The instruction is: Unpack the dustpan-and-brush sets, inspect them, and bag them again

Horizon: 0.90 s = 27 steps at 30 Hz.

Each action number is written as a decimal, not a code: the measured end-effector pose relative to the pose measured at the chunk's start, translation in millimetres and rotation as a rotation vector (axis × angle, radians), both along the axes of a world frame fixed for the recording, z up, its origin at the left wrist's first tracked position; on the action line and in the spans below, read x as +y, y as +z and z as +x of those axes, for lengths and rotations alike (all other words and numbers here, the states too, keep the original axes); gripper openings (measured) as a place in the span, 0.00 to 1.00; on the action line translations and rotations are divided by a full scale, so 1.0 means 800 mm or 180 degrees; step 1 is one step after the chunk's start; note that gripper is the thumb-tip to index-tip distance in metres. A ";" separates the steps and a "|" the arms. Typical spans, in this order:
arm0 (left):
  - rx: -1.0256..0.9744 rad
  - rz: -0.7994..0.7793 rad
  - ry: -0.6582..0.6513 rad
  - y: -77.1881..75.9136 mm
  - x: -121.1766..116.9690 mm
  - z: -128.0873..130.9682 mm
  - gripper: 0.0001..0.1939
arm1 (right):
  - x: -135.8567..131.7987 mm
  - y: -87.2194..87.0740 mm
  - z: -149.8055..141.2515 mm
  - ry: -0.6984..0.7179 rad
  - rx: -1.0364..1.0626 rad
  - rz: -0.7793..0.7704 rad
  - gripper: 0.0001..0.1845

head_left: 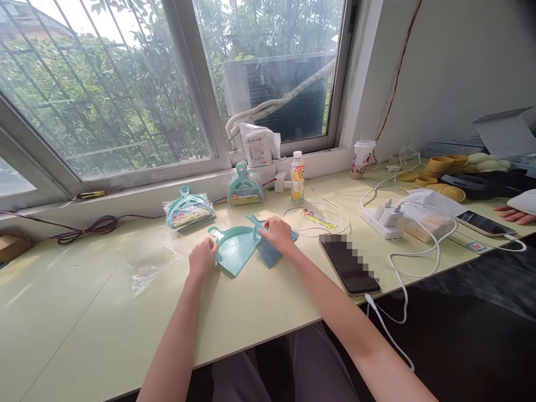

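A mint-green dustpan (237, 251) lies on the pale table, its handle toward the window. My left hand (203, 257) is closed on its left edge near the handle. Beside it on the right is a small hand brush (270, 254) with blue bristles and a mint-green handle. My right hand (278, 231) grips this brush where handle and bristles meet. Dustpan and brush lie close together, edges nearly touching. Behind them are two more dustpan sets in clear wrap, one packaged set (188, 209) at left and another packaged set (244, 187) against the sill.
Clear plastic wrap (146, 273) lies left of the dustpan. A phone (349, 265), a paper label (319, 218), a juice bottle (297, 177) and a white power strip (382, 221) with cables are to the right. Another person's hand (514, 214) rests at the far right.
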<state>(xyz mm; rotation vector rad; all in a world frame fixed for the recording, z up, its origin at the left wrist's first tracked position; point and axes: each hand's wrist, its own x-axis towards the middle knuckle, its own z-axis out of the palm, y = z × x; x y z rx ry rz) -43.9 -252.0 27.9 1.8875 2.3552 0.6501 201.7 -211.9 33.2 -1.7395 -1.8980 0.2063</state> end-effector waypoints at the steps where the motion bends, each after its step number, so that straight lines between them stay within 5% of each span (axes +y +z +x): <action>1: 0.0028 -0.0002 -0.0185 0.000 -0.002 0.010 0.10 | -0.003 0.000 -0.005 0.0118 0.0023 0.0024 0.11; 10: -0.0430 0.0187 -0.2035 -0.011 -0.010 0.065 0.18 | -0.016 -0.011 -0.024 0.0707 0.0055 -0.0184 0.09; 14: 0.0329 0.0991 -0.1965 -0.008 -0.008 0.054 0.07 | -0.010 -0.010 -0.019 0.0751 0.0250 -0.0376 0.09; 17: 0.1043 0.1363 -0.1747 -0.010 -0.004 0.045 0.14 | -0.011 -0.012 -0.024 0.0910 0.0366 -0.0331 0.09; 27: 0.1650 0.1078 -0.2480 -0.022 0.001 0.025 0.17 | -0.006 -0.017 -0.025 0.1595 0.0859 -0.0393 0.07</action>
